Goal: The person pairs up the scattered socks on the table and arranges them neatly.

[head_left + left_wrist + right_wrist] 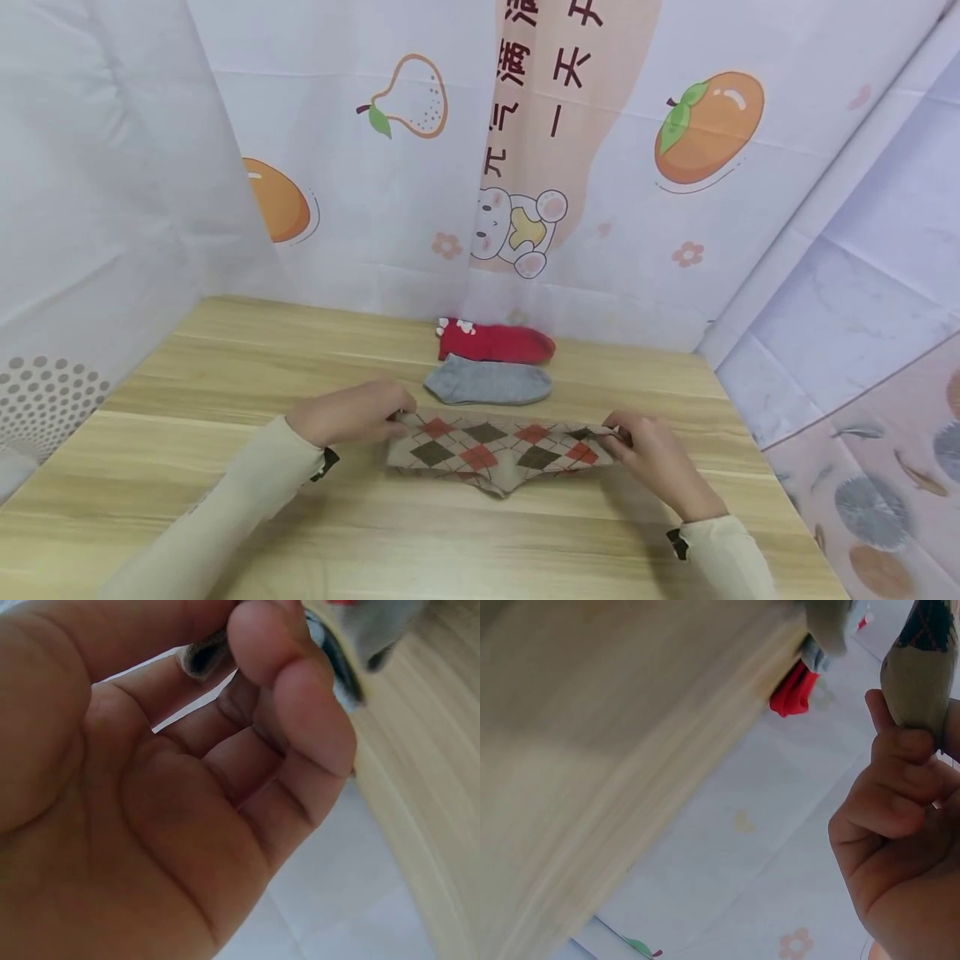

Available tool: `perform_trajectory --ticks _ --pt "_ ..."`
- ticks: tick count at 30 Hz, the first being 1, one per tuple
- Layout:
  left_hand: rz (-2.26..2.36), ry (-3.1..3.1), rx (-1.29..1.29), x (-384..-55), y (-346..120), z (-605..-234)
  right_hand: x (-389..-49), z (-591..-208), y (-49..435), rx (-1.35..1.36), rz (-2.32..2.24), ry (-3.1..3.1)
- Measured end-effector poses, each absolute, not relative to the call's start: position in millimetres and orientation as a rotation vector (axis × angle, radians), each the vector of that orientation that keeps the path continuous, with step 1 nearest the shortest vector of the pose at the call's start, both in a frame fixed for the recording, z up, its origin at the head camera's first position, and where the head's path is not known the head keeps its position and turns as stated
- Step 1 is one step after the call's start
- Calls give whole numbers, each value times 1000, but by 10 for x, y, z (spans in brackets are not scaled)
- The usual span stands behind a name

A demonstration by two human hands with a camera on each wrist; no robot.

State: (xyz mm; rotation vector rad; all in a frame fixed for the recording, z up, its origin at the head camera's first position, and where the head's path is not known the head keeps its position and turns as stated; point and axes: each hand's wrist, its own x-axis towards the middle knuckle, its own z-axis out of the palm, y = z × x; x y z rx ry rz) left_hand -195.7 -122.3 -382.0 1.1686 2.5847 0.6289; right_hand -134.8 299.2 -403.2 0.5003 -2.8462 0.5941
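Observation:
Stretched level between both hands is a beige argyle sock [480, 446] with red and dark green diamonds, its plain heel hanging at the lower middle. My left hand [360, 414] pinches its left end; in the left wrist view the fingers of the left hand [187, 772] curl and hide most of the cloth. The right end is pinched by my right hand [652, 458]. The right wrist view shows the plain beige end of the sock [919, 682] between thumb and fingers of the right hand [900, 810]. Just beyond lies a grey sock [487, 382].
Behind the grey sock, a red sock [495, 343] with a white figure lies flat near the back edge of the wooden table [360, 533]. A printed white curtain [375, 192] hangs behind, and more sheets hang at both sides.

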Motion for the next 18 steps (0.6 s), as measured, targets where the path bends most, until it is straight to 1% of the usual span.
perform_trajectory --ticks 12,18 --pt "556 2614 1067 -1944 -1147 -3949 -1400 -4221 2942 531 508 -2827" --pt "527 2637 1047 -1937 -1121 -3983 -1385 -4213 2928 508 551 -2847"
